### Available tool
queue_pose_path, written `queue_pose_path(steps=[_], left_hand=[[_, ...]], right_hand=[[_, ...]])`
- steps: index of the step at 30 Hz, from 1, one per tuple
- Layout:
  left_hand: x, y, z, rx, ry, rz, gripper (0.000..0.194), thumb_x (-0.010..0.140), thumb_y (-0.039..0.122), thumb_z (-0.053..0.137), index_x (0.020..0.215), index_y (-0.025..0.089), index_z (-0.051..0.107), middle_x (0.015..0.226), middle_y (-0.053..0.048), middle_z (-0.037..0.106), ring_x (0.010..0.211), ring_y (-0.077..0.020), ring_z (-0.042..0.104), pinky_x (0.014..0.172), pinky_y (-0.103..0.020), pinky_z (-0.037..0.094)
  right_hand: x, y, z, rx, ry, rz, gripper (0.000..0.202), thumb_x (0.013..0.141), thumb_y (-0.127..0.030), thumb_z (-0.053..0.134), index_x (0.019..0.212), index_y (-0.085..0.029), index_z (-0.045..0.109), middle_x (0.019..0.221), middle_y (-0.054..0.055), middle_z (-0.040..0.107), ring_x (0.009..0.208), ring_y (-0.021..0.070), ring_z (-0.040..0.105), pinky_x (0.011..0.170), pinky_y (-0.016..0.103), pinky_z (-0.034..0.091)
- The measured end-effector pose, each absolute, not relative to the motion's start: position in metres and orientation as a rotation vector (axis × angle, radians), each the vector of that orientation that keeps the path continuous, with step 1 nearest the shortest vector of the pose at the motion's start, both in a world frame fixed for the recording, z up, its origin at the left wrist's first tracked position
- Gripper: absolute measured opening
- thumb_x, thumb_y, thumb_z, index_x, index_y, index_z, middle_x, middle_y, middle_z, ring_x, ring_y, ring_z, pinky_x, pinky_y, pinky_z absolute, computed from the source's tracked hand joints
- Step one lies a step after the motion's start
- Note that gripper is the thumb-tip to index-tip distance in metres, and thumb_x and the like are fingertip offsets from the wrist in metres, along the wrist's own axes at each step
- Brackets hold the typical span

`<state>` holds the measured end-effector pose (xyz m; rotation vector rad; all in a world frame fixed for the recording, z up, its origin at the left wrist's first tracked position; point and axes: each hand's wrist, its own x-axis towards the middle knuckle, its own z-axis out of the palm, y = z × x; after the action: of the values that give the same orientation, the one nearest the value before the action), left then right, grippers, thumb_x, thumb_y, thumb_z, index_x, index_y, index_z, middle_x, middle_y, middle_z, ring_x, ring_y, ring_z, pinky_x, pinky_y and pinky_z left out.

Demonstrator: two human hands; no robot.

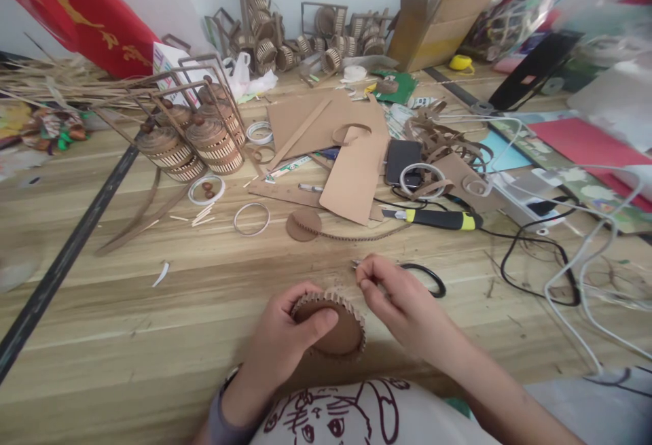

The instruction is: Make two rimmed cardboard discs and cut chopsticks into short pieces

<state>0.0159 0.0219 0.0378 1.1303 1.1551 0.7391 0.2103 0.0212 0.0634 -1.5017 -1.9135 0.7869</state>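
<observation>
A round brown cardboard disc (341, 329) with a corrugated strip round its rim is held by my left hand (288, 329), thumb on its face and fingers behind the edge. Just right of the disc, my right hand (390, 295) is closed in a pinch; whatever may be between the fingertips is too small to make out. Behind the right hand, black-handled scissors (432, 282) lie on the table, partly covered by it. Beyond the hands are a flat brown disc (300, 225) and a thin corrugated strip (356, 237).
A utility knife (443, 219), cardboard sheets (351, 180), a black box (402, 162) and tape rings (251, 219) lie farther back. Woven lidded baskets (214, 139) stand at the left near a long black bar (71, 248). Cables (575, 275) loop across the right side.
</observation>
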Motion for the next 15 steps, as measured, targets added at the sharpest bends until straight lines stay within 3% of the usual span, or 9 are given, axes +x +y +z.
queue_pose_path(steps=[3,7,11,15], left_hand=[[0.014,0.021,0.032,1.050,1.156,0.762,0.021,0.071,0.037,0.074,0.079,0.019,0.068,0.069,0.002,0.066,0.064,-0.0143,0.058,0.059,-0.022,0.047],[0.015,0.019,0.026,0.985,1.195,0.782,0.025,0.071,0.038,0.076,0.086,0.019,0.070,0.077,0.001,0.070,0.072,-0.0155,0.062,0.065,-0.023,0.050],[0.014,0.021,0.026,0.958,1.266,0.818,0.028,0.072,0.040,0.075,0.090,0.019,0.068,0.080,0.000,0.070,0.074,-0.0161,0.063,0.067,-0.024,0.051],[0.006,0.024,0.028,1.131,1.428,0.870,0.033,0.078,0.037,0.069,0.105,0.020,0.064,0.096,-0.004,0.070,0.088,-0.0197,0.065,0.078,-0.029,0.052]], right_hand=[[0.213,0.023,0.058,-1.558,-1.817,0.784,0.013,0.091,-0.020,0.041,0.081,-0.023,0.049,0.064,-0.003,0.056,0.055,0.0132,0.051,0.050,0.023,0.038],[0.222,0.021,0.052,-1.509,-1.766,0.607,0.013,0.086,-0.015,0.044,0.092,-0.023,0.053,0.089,0.004,0.066,0.076,0.0167,0.062,0.058,0.025,0.045],[0.241,0.018,0.048,-1.561,-1.764,0.333,0.022,0.084,-0.009,0.038,0.072,-0.024,0.048,0.064,-0.002,0.058,0.059,0.0147,0.057,0.057,0.026,0.041],[0.262,0.013,0.033,-1.795,-1.927,0.268,0.018,0.092,-0.036,0.049,0.086,-0.022,0.060,0.061,-0.001,0.060,0.055,0.0180,0.057,0.054,0.030,0.041]])
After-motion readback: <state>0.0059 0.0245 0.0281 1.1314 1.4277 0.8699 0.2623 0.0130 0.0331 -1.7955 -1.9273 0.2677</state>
